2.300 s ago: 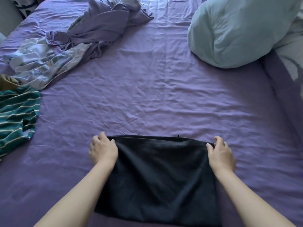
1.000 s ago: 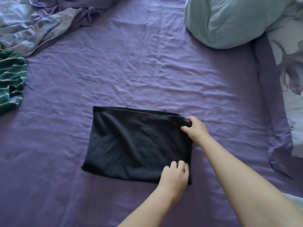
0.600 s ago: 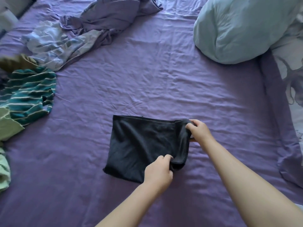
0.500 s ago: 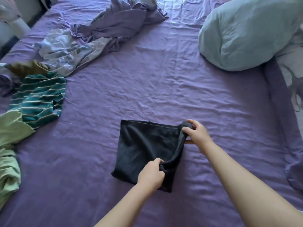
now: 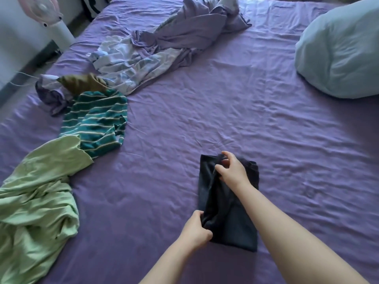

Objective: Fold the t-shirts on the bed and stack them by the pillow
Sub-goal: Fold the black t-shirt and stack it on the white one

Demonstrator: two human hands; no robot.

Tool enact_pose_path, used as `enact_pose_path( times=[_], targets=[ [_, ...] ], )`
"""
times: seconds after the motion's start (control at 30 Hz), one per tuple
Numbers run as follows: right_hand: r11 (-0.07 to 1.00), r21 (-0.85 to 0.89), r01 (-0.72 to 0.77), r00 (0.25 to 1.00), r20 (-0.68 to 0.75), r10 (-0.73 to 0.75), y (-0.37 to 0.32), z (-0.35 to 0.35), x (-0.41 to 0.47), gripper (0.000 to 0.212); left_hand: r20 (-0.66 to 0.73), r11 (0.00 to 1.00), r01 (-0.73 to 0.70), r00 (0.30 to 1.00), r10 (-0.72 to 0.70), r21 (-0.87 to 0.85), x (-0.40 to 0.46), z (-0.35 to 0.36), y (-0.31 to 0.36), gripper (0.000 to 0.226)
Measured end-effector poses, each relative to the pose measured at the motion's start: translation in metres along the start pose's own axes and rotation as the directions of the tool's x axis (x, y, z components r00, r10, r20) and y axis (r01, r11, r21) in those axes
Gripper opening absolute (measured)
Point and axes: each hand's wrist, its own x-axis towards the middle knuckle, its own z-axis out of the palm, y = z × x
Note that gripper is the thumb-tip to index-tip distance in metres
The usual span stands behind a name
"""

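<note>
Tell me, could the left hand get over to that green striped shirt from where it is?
Probably yes, but not right now: the left hand is gripping the dark t-shirt. Only bare purple sheet lies between it and the striped shirt.

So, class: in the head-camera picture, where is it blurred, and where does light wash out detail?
Head view: the fan at top left is smeared; the bed sheet at the far top glares pale; the black t-shirt shows little fold detail.
</note>
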Motion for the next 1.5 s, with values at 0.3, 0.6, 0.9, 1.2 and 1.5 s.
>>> enact_pose_path(
  times=[0.3,0.6,0.9,1.2,1.5],
  targets=[
    [0.878,-0.442,0.183,0.972,0.213,-0.096,0.036,0.019,-0.022,0.053,-0.220,0.947,0.051,0.975,0.021,0.317,0.009,-0.011,0.015,0.085],
    [0.257,-0.867,0.428,0.902,0.425,-0.070,0.036,0.007,0.003,0.054,-0.232,0.916,0.108,0.973,-0.017,0.387,0.037,-0.001,0.017,0.067],
    [0.311,-0.922,0.231,0.963,0.262,0.063,0.020,-0.012,0.043,0.089,0.042,0.954,0.161,0.983,-0.177,0.254,0.054,-0.022,0.006,0.062],
    [0.484,-0.875,0.028,0.982,0.113,0.148,0.030,-0.051,0.017,0.029,-0.169,0.984,0.081,0.980,-0.108,-0.158,0.054,-0.077,0.018,0.052],
    [0.962,-0.181,-0.205,0.977,-0.100,0.190,0.076,-0.032,-0.019,0.033,-0.347,0.809,-0.075,0.923,-0.165,-0.583,0.074,-0.086,0.025,0.076]
  ],
)
